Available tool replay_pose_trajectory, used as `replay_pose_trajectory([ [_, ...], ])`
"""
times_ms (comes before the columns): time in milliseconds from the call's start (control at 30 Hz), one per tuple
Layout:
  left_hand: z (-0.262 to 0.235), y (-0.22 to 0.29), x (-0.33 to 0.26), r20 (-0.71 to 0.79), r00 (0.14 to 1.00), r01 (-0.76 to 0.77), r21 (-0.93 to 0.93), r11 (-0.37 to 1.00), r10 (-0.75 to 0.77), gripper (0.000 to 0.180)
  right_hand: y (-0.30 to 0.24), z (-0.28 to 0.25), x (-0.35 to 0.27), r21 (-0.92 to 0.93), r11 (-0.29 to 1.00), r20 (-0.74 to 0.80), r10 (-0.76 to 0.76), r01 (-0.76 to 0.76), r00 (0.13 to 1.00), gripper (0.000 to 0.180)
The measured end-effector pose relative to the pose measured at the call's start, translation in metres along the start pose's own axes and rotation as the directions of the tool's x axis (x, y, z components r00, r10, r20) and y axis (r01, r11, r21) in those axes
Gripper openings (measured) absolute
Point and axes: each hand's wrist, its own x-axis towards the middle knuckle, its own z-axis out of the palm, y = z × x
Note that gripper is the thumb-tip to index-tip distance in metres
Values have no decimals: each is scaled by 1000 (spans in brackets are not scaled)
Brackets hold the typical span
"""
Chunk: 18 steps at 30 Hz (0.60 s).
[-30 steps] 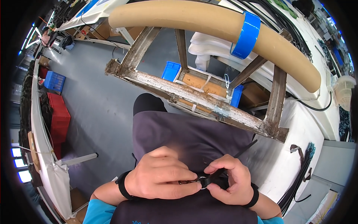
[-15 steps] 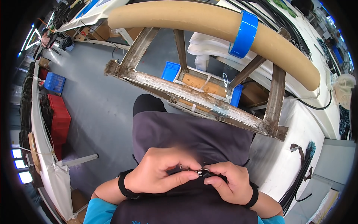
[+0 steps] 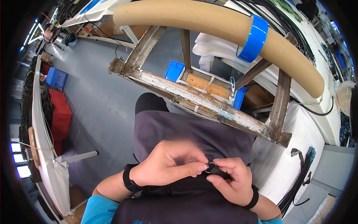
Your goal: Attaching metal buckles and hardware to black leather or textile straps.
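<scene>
My left hand [image 3: 167, 164] and my right hand [image 3: 230, 179] meet over my lap, fingertips pinched together on a small metal ring [image 3: 211, 166]. A strip of black fabric [image 3: 194, 183] lies under both hands across my grey trousers [image 3: 179, 130]. Each wrist wears a black band. The ring is mostly covered by my fingers, so its exact shape is hard to make out.
A worn wooden frame [image 3: 201, 100] stands just ahead of my knees, carrying a long cardboard tube [image 3: 209, 22] with a blue tape band [image 3: 254, 39]. Blue crates [image 3: 175, 71] sit beneath it. Red crates [image 3: 59, 115] are at left, black cords [image 3: 298, 186] on white cloth at right.
Both hands have shifted slightly on my lap and the ring now shows between the fingertips; the fingers of the left hand have curled tighter. Nothing else has moved.
</scene>
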Motion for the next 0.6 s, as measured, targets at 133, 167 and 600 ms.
replay_pose_trajectory([
  [133,-1,1,5,-4,1000,24,12,1000,-24,12,3,-1,3,-120,992,-67,-34,26,997,30],
  [167,-1,0,6,-7,1000,1,23,1000,-1,13,1,-1,4,-119,992,-65,-35,27,997,30],
  [600,-9,-5,12,71,990,-126,84,988,120,29,-1,-6,6,-321,940,-137,-164,113,977,29],
])
